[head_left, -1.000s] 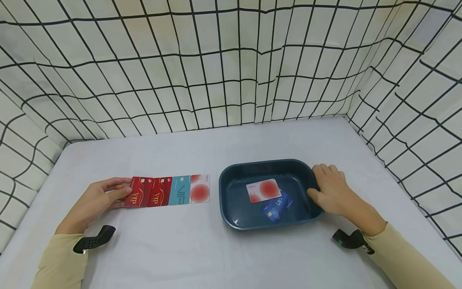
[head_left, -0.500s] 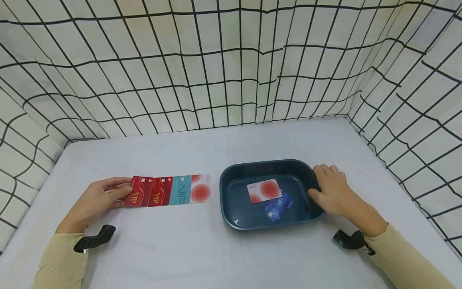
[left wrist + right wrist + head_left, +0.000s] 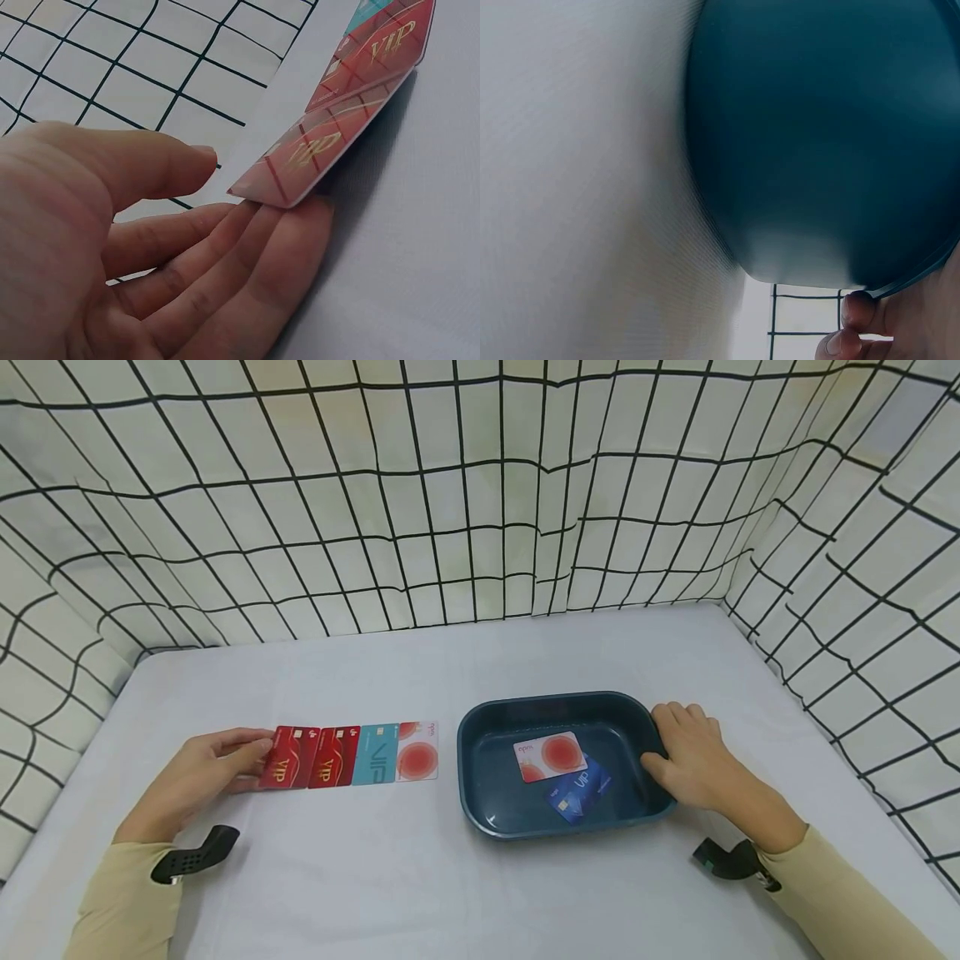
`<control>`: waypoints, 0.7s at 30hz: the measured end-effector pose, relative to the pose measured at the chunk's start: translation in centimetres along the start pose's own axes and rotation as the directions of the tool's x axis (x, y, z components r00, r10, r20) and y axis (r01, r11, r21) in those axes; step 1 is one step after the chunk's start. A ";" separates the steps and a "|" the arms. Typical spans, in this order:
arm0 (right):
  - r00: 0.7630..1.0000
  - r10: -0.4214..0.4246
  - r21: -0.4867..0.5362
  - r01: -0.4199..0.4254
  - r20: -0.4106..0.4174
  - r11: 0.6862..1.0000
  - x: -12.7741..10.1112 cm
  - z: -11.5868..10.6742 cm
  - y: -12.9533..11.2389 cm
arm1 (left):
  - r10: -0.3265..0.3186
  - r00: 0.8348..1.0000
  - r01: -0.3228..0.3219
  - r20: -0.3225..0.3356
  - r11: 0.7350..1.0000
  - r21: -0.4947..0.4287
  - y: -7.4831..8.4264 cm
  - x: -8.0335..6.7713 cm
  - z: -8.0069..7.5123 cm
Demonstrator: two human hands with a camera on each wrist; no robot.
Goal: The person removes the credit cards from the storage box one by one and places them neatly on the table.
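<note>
My left hand (image 3: 197, 777) is at the left end of a row of cards: the fingers are loosely extended, their tips under the raised end of a glossy red rectangular card (image 3: 290, 760) with gold VIP lettering, while the thumb stands clear of it, so nothing is pinched. In the left wrist view this card is tilted, and dark grid lines are mirrored across its shiny face. To its right lie, in close succession, a matching red card lettered in gold (image 3: 333, 758), a pale teal rectangular card marked VIP (image 3: 375, 754) and a white rectangular card with a red disc (image 3: 417, 753), over the white cloth-covered counter (image 3: 360, 877). Near the row's right end is a dark blue-green oblong tray with rounded corners (image 3: 489, 785). My right hand (image 3: 692, 762) grips its right end, fingers closed over the rim, thumb on the inner side. Within, a second red-disc white card (image 3: 555, 756) lies partly over a shiny blue rectangular card marked VIP (image 3: 583, 792).
</note>
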State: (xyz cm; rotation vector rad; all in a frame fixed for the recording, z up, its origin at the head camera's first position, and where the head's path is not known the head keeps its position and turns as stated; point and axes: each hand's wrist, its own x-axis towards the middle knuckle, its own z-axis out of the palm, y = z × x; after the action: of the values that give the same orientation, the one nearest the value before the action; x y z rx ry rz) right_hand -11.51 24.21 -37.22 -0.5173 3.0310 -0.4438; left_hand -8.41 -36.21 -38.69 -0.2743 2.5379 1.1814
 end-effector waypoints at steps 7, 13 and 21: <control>1.000 0.000 -0.001 0.000 0.000 1.000 0.0 0.0 -0.1 | 0.014 1.000 -0.014 0.013 1.000 0.010 0.3 -0.2 -0.1; 1.000 -0.001 -0.003 0.001 -0.001 1.000 0.0 0.0 0.0 | 0.025 0.999 -0.026 0.021 0.999 0.048 0.7 -0.3 -0.2; 1.000 -0.002 -0.005 0.002 0.004 1.000 0.0 0.0 0.0 | -0.016 1.000 0.015 0.008 0.994 0.110 0.8 -0.7 -0.9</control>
State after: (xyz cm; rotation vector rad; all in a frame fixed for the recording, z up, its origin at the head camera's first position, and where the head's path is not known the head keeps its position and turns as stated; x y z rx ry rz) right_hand -11.49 24.20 -37.22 -0.5204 3.0294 -0.4345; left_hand -8.16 -36.39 -37.31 -0.2608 2.5779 1.0301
